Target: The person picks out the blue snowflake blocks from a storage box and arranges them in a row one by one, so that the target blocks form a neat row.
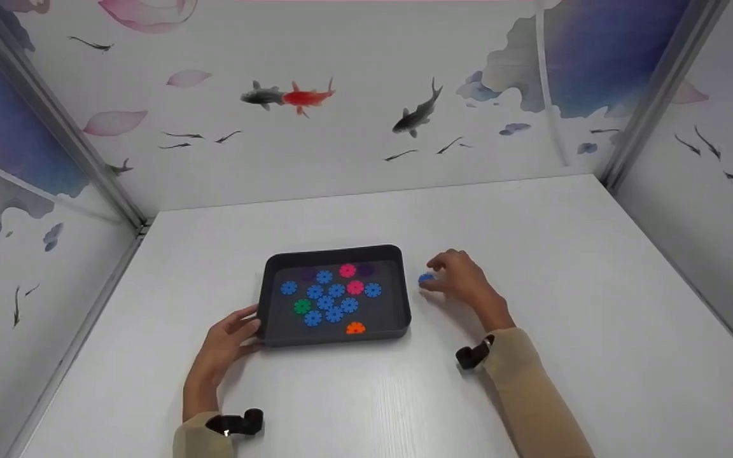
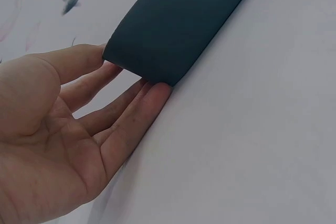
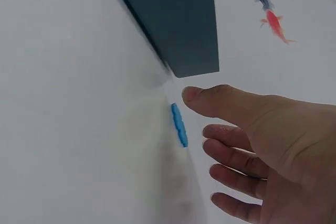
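Note:
The left hand (image 1: 230, 334) rests against the left side of a dark grey rectangular tray (image 1: 335, 340). In the left wrist view its fingertips touch the outside of the tray wall (image 2: 173, 24), not curled round it. Inside the tray lie several notched plastic discs, among them a blue disc (image 1: 288, 288), a pink disc (image 1: 347, 271), a green disc (image 1: 302, 306) and an orange disc (image 1: 355, 328). Right of the tray, the right hand (image 1: 462, 280) reaches to a loose blue disc (image 1: 426, 277) on the table. In the right wrist view this disc (image 3: 179, 125) sits apart from the loosely bent fingers.
A white table (image 1: 366, 394) carries the tray and the loose disc. White panels (image 1: 354, 146) printed with fish and petals stand behind it and at both sides, joined by metal posts (image 1: 653, 108). Each wrist wears a small black camera (image 1: 473, 353).

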A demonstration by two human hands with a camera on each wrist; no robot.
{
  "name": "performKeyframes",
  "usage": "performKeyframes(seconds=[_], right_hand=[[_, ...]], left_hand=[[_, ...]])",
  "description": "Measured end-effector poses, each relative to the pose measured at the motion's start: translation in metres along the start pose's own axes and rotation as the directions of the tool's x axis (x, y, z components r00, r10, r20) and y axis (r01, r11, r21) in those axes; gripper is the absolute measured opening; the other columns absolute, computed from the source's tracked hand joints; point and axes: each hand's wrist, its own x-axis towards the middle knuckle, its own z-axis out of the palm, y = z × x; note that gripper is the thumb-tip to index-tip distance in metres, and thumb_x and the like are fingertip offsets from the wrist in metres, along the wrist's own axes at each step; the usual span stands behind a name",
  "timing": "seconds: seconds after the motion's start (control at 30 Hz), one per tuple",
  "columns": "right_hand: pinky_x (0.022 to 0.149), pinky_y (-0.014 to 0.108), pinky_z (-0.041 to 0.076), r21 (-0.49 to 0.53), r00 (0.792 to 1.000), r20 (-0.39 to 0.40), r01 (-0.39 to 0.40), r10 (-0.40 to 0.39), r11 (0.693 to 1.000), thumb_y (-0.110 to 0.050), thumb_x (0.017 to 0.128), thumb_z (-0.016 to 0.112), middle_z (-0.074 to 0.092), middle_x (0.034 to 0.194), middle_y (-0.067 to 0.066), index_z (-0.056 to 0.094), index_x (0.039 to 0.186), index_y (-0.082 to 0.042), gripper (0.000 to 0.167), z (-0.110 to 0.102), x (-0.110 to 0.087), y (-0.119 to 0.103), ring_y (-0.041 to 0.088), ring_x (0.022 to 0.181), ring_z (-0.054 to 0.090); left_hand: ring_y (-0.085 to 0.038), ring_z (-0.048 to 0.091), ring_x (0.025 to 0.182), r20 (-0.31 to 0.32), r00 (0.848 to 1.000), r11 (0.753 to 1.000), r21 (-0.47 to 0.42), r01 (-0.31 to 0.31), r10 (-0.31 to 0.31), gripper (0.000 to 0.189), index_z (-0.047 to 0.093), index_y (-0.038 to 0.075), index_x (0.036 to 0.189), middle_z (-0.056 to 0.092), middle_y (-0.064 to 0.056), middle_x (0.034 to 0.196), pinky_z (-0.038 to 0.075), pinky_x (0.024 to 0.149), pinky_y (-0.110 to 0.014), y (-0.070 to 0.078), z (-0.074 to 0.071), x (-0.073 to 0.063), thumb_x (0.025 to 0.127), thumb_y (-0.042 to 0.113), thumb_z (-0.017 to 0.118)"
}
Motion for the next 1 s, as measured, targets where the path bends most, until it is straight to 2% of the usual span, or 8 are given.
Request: performKeyframes(seconds=[0.2,0.37,0.63,0.87,1.0], right_hand=[[0.100,0.049,0.052,0.098,0.996,0.000,0.086,-0.087,0.991,-0.026,0.087,0.078,0.065,0.121,0.015,0.068,0.124,-0.003,0.045,-0.007,-0.005,-0.016,0.034,0.118,0.058],[0.101,0.048,0.052,0.116,0.989,0.013,0.143,-0.146,0.983,-0.026,0.087,0.079,0.065,0.121,0.013,0.068,0.124,-0.005,0.044,-0.003,-0.007,-0.038,0.035,0.119,0.057],[0.108,0.047,0.049,0.032,0.967,0.094,0.236,-0.238,0.971,-0.027,0.088,0.078,0.063,0.123,0.014,0.068,0.125,-0.005,0.044,0.007,0.003,-0.068,0.034,0.121,0.056],[0.111,0.042,0.049,-0.076,0.958,0.146,0.258,-0.246,0.963,-0.029,0.088,0.078,0.063,0.125,0.010,0.068,0.126,-0.008,0.045,0.019,0.011,-0.073,0.025,0.117,0.055],[0.110,0.040,0.050,-0.098,0.954,0.169,0.266,-0.248,0.959,-0.030,0.086,0.080,0.064,0.124,0.009,0.069,0.124,-0.008,0.045,0.027,0.015,-0.073,0.024,0.117,0.055]], left_hand=[[-0.037,0.050,0.138,0.002,1.000,1.000,-0.008,0.004,-0.004,0.050,0.044,0.010,0.151,0.045,-0.022,0.153,0.054,0.105,-0.042,-0.003,-0.001,-0.002,0.103,0.020,0.057],[-0.038,0.049,0.138,0.000,1.000,1.000,-0.014,0.001,-0.001,0.050,0.043,0.010,0.151,0.044,-0.022,0.153,0.055,0.104,-0.041,-0.003,-0.004,-0.002,0.104,0.018,0.056],[-0.038,0.048,0.139,-0.010,1.000,1.000,-0.018,0.000,0.000,0.049,0.044,0.010,0.151,0.045,-0.022,0.152,0.055,0.104,-0.041,-0.003,-0.004,-0.003,0.103,0.019,0.056],[-0.037,0.048,0.139,-0.002,1.000,1.000,-0.011,-0.010,0.010,0.049,0.045,0.009,0.150,0.045,-0.022,0.152,0.055,0.104,-0.041,-0.003,-0.001,-0.001,0.103,0.019,0.056],[-0.037,0.046,0.140,0.001,1.000,1.000,-0.004,-0.009,0.009,0.049,0.045,0.010,0.150,0.044,-0.021,0.154,0.053,0.106,-0.043,-0.002,0.000,0.000,0.104,0.020,0.056]])
